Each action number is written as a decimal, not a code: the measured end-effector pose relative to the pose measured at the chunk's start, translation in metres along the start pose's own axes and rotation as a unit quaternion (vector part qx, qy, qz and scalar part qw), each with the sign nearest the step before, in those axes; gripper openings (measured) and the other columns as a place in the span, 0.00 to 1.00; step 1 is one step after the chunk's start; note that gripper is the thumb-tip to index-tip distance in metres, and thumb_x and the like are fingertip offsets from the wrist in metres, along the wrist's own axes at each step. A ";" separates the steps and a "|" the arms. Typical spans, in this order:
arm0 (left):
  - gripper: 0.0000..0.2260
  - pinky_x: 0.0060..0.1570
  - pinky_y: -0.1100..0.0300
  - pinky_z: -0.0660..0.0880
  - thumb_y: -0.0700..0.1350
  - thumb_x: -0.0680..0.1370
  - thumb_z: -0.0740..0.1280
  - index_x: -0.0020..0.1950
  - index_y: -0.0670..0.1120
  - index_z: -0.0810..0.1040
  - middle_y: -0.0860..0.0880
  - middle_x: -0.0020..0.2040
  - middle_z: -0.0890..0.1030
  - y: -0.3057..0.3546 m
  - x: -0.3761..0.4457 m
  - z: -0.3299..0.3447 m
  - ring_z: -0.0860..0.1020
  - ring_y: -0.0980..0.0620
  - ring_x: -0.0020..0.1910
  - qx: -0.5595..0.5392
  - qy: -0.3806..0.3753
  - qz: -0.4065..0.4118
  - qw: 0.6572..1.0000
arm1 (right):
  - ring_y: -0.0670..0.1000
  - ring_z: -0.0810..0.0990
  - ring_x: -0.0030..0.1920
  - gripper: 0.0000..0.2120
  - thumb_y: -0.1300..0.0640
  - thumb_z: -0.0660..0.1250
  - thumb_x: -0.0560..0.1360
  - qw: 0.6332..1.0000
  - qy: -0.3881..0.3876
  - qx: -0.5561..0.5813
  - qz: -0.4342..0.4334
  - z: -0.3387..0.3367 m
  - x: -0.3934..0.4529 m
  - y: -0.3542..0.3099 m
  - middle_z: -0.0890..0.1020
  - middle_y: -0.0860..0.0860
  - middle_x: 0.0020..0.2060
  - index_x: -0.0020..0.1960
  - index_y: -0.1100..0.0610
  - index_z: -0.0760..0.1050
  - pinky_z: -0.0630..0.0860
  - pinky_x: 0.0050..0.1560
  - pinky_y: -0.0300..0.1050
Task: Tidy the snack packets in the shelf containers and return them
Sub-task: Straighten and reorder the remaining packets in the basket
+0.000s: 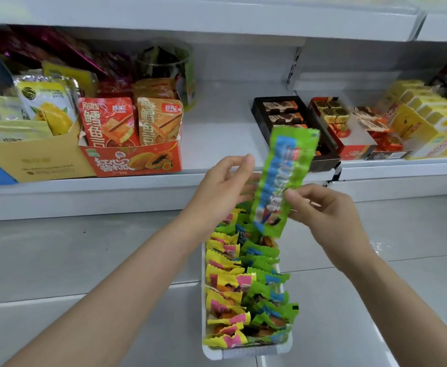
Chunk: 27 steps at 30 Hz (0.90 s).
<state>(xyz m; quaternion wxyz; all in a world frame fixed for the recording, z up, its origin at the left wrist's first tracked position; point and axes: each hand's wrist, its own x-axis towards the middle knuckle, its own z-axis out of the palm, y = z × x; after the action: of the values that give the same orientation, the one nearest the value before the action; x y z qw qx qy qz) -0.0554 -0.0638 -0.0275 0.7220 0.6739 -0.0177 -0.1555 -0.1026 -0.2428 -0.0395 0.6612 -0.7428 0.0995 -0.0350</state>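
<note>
1. Green snack packet (283,178), long and crinkle-edged with a blue band down its face, is held upright and slightly tilted in mid-air, in front of the shelf edge and above the far end of a narrow white container (246,352).
2. Right hand (323,210) pinches the packet's right edge between thumb and curled fingers, gripping it about halfway down.
3. Left hand (222,189) sits just left of the packet with fingers loosely spread; its fingertips reach behind the wrapper, and whether they touch it cannot be told.
4. Below the hands, the white container runs from near to far and is packed with two rows of small packets: yellow-and-pink packets (225,287) on the left, green-and-blue packets (267,295) on the right, overlapping like shingles.
5. Behind, on the white shelf (217,133), a bare gap lies directly beyond the raised packet.
6. Left of that gap stands an orange-red display box (132,160) holding upright red and orange pouches, with a yellow carton (34,160) of mango-printed bags further left.
7. Right of the gap sit a black tray of chocolates (278,112), a red tray of gold-wrapped sweets (349,149) and, far right, a yellow box of pale cartons (423,120).
</note>
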 end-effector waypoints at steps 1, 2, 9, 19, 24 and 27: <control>0.13 0.52 0.59 0.81 0.53 0.83 0.59 0.59 0.47 0.76 0.48 0.52 0.85 -0.004 -0.005 -0.002 0.85 0.53 0.49 0.007 -0.012 -0.007 1.000 | 0.48 0.85 0.39 0.07 0.58 0.70 0.76 0.999 0.008 0.043 0.011 -0.005 0.001 -0.003 0.86 0.52 0.36 0.40 0.59 0.79 0.82 0.46 0.41; 0.14 0.54 0.59 0.81 0.52 0.84 0.57 0.59 0.46 0.77 0.47 0.53 0.85 -0.008 -0.009 -0.004 0.85 0.52 0.50 0.009 -0.016 -0.014 1.000 | 0.50 0.85 0.39 0.07 0.59 0.68 0.77 0.997 0.018 0.076 0.020 -0.011 0.002 -0.006 0.86 0.53 0.36 0.41 0.60 0.77 0.83 0.45 0.43; 0.10 0.59 0.58 0.79 0.45 0.83 0.60 0.60 0.45 0.79 0.44 0.57 0.84 -0.015 -0.021 -0.008 0.83 0.49 0.57 -0.044 -0.033 -0.033 0.998 | 0.51 0.85 0.38 0.06 0.57 0.66 0.79 0.988 0.062 0.133 0.051 -0.015 0.010 -0.023 0.86 0.54 0.38 0.49 0.60 0.78 0.82 0.40 0.42; 0.15 0.41 0.65 0.78 0.35 0.77 0.68 0.59 0.52 0.78 0.49 0.49 0.87 -0.032 -0.035 -0.010 0.85 0.55 0.44 -0.065 -0.064 -0.030 0.995 | 0.53 0.86 0.39 0.08 0.62 0.69 0.77 0.994 -0.012 0.097 0.047 0.019 0.001 -0.014 0.87 0.59 0.39 0.55 0.62 0.77 0.82 0.40 0.45; 0.16 0.37 0.67 0.77 0.36 0.75 0.70 0.59 0.53 0.78 0.49 0.46 0.87 -0.039 -0.036 -0.016 0.85 0.57 0.41 -0.031 -0.041 -0.017 0.999 | 0.54 0.86 0.45 0.14 0.63 0.69 0.77 0.996 -0.023 0.089 0.020 0.021 0.003 -0.018 0.87 0.58 0.45 0.62 0.57 0.76 0.84 0.47 0.50; 0.17 0.38 0.65 0.78 0.37 0.74 0.73 0.57 0.55 0.79 0.52 0.42 0.87 -0.044 -0.037 -0.015 0.84 0.59 0.39 0.039 -0.017 -0.007 0.999 | 0.54 0.86 0.45 0.12 0.58 0.68 0.78 0.995 -0.004 0.103 0.004 0.022 0.004 -0.021 0.87 0.56 0.45 0.61 0.55 0.77 0.84 0.44 0.49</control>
<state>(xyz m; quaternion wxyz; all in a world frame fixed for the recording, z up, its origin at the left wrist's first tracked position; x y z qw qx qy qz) -0.0960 -0.0420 -0.0648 0.6935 0.6990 -0.0311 -0.1714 -0.0923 -0.2203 -0.0219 0.7348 -0.6703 0.0957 -0.0394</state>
